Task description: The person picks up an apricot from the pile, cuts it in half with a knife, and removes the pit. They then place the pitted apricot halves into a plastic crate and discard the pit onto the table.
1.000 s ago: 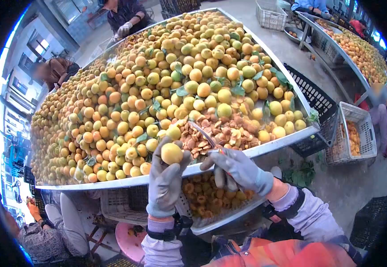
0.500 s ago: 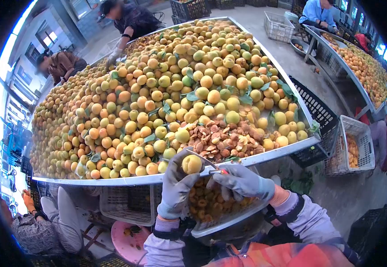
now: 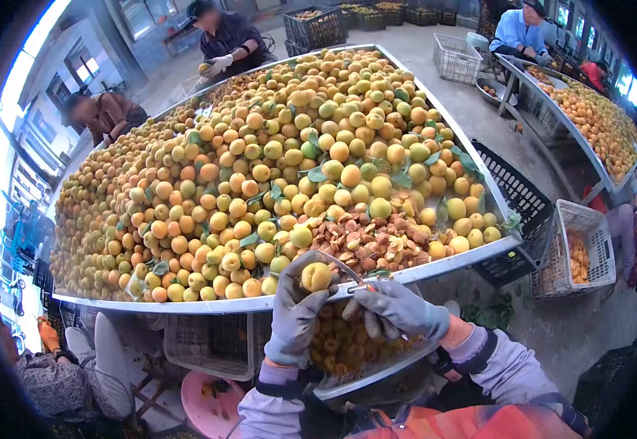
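Two gloved hands are working at the near edge of the table (image 3: 450,265). The left hand (image 3: 296,314) is curling its thumb and fingers round one apricot (image 3: 316,277), holding it up just above the rim. The right hand (image 3: 399,311) is gripping the handle of a knife (image 3: 340,269), whose thin blade is lying at the fruit's far right side; whether it is touching is hard to tell.

The apricot is looking light, soft and easily bruised, so a gentle hold round its middle is probably suiting it best.

Below the hands a tray (image 3: 377,373) is holding halves (image 3: 340,344). The table is carrying a deep heap of whole fruit, with pits (image 3: 366,245) piling up near the hands. To the right, a white crate (image 3: 586,212) is holding more cut fruit, and a black crate (image 3: 520,175) is standing beside the table, its contents hidden.
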A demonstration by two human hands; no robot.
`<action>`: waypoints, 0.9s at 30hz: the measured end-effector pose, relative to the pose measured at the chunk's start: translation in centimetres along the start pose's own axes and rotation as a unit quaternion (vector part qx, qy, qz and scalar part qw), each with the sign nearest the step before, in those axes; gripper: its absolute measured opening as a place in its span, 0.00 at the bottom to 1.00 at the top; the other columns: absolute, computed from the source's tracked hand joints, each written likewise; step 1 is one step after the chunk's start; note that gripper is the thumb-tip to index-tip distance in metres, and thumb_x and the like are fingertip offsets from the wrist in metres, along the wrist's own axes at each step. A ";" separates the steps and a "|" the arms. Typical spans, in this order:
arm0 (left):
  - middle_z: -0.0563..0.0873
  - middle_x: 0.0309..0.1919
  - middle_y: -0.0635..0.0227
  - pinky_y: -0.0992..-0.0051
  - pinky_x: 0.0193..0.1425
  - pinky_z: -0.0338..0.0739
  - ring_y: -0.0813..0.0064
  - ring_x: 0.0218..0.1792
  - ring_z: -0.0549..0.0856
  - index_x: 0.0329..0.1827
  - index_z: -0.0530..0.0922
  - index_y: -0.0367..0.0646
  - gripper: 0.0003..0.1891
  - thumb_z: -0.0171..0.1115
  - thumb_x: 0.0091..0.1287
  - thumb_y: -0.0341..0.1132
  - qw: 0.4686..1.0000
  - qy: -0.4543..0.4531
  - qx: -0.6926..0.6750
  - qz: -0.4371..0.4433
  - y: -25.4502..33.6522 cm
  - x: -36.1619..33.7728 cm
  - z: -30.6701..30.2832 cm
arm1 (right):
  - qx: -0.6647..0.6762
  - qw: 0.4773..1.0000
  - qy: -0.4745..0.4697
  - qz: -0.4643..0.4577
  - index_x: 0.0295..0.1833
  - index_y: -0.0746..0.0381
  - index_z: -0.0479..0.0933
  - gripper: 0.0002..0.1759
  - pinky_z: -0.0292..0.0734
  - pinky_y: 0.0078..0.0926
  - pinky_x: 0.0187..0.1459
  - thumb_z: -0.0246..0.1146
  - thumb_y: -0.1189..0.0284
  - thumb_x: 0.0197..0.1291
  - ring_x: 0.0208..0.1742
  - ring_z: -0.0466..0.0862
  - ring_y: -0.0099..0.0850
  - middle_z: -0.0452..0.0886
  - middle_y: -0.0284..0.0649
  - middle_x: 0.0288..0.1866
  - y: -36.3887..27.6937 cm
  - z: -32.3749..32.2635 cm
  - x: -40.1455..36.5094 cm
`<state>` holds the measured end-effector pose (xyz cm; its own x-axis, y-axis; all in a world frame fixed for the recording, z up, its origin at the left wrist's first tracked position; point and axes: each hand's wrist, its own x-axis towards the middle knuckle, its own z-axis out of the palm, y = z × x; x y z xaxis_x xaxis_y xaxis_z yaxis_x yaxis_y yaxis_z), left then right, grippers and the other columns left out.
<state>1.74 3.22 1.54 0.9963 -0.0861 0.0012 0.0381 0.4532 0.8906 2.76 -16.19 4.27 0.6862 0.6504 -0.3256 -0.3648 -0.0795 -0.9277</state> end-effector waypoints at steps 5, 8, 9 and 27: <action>0.72 0.55 0.61 0.64 0.63 0.68 0.66 0.57 0.74 0.66 0.58 0.40 0.30 0.59 0.61 0.28 0.984 -0.007 -0.171 -0.043 0.2 0.0 0.2 | -0.004 1.000 0.010 0.021 0.44 0.62 0.75 0.27 0.63 0.12 0.13 0.47 0.48 0.65 0.10 0.68 0.18 0.75 0.34 0.17 0.7 0.5 0.1; 0.71 0.57 0.59 0.62 0.66 0.66 0.60 0.60 0.72 0.67 0.57 0.41 0.32 0.60 0.61 0.29 0.981 -0.010 -0.188 -0.047 -0.9 0.2 -0.4 | 0.006 1.000 0.004 0.030 0.44 0.62 0.75 0.26 0.64 0.12 0.13 0.48 0.49 0.65 0.10 0.69 0.18 0.75 0.34 0.17 1.0 0.6 0.4; 0.71 0.57 0.59 0.63 0.65 0.67 0.59 0.60 0.72 0.67 0.57 0.41 0.33 0.61 0.60 0.28 0.983 -0.004 -0.177 -0.045 -1.1 0.2 -0.4 | 0.006 0.999 0.005 0.031 0.44 0.62 0.75 0.26 0.64 0.12 0.13 0.48 0.49 0.65 0.10 0.69 0.18 0.75 0.34 0.17 1.1 0.7 0.3; 0.70 0.58 0.59 0.64 0.66 0.66 0.63 0.60 0.72 0.67 0.56 0.38 0.33 0.61 0.60 0.27 0.992 -0.005 -0.129 -0.012 -1.8 0.4 -0.5 | -0.003 0.998 0.052 0.038 0.44 0.59 0.73 0.21 0.62 0.13 0.13 0.52 0.51 0.64 0.11 0.70 0.17 0.75 0.30 0.18 2.1 1.9 0.4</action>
<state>2.10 2.83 -0.28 0.9940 -0.1083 -0.0122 0.0813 0.6620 0.7451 1.07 -14.73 2.55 0.7182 0.5608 -0.4120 -0.4150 -0.1301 -0.9005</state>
